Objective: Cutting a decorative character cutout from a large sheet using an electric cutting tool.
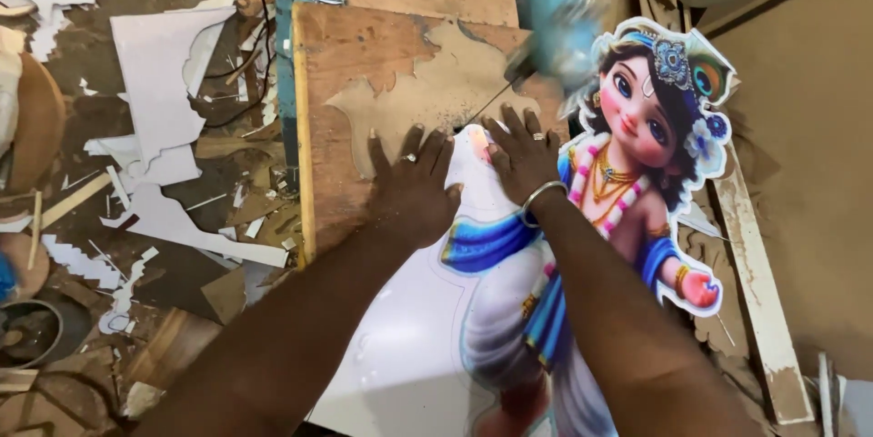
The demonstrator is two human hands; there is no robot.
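Note:
A printed board (627,155) showing a cartoon child figure in blue and white cloth lies on a brown work table (336,55). The head and arm of the figure are cut to outline. Both hands press flat on the board near a dark saw slot (482,110). My left hand (414,187), with a ring, rests on the white uncut part. My right hand (523,155), with a ring and a metal bangle, lies beside the figure's shoulder. A blurred blue machine part (559,28) hangs just above the hands.
White offcuts (159,91) and wood scraps litter the floor at the left, with cables among them. A long pale wooden strip (759,291) lies at the right. Brown boards (800,173) sit at the right and behind the table.

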